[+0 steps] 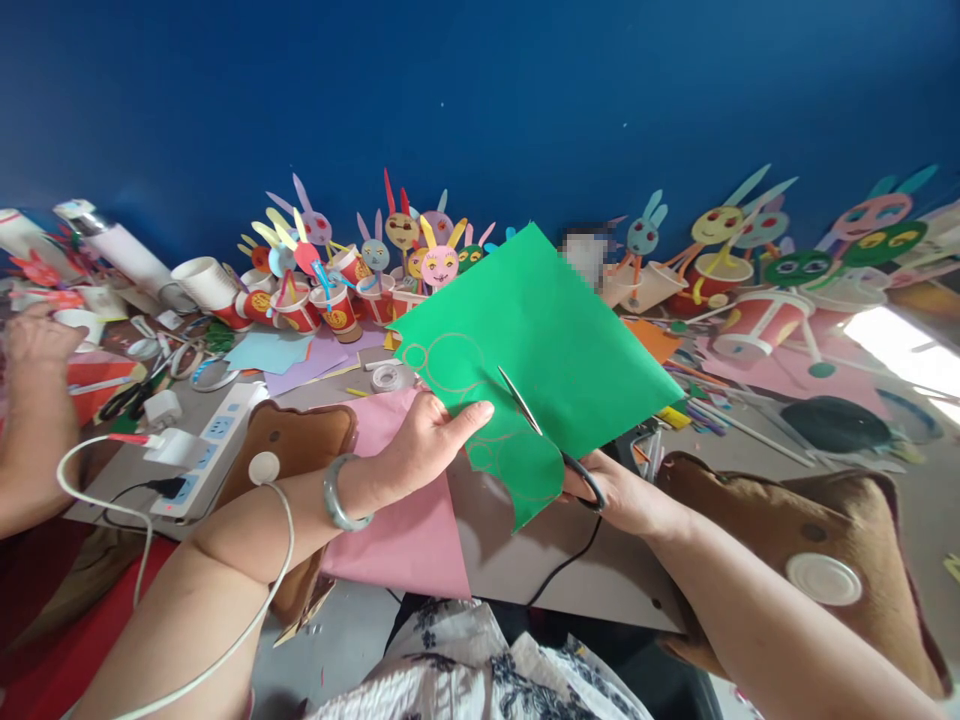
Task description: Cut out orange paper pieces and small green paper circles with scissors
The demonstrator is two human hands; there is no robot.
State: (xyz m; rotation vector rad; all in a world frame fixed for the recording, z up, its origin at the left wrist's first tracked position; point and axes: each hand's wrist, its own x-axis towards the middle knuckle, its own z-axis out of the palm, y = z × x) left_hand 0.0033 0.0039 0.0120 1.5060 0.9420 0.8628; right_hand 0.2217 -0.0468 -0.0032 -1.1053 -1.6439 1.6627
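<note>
My left hand (pixel 442 430) grips the left edge of a green sheet of paper (pixel 555 320), thumb on top and fingers beneath. Round outlines are drawn in pencil on that side of the sheet, and its lower edge is cut in a curve. My right hand (pixel 611 490) is closed on the dark handles of a pair of scissors (pixel 521 402). The blades lie at the sheet, near the outlines, pointing up and left. Part of the right hand's fingers is hidden behind the paper and handle.
Paper cups with rabbit-face cutouts (pixel 439 265) line the wall. A pink sheet (pixel 397 540) lies under my left arm. At left are a power strip (pixel 214 450), a white cable (pixel 289 540) across my forearm and another person's hand (pixel 45 335). A brown cushion-like object (pixel 817 530) sits at right.
</note>
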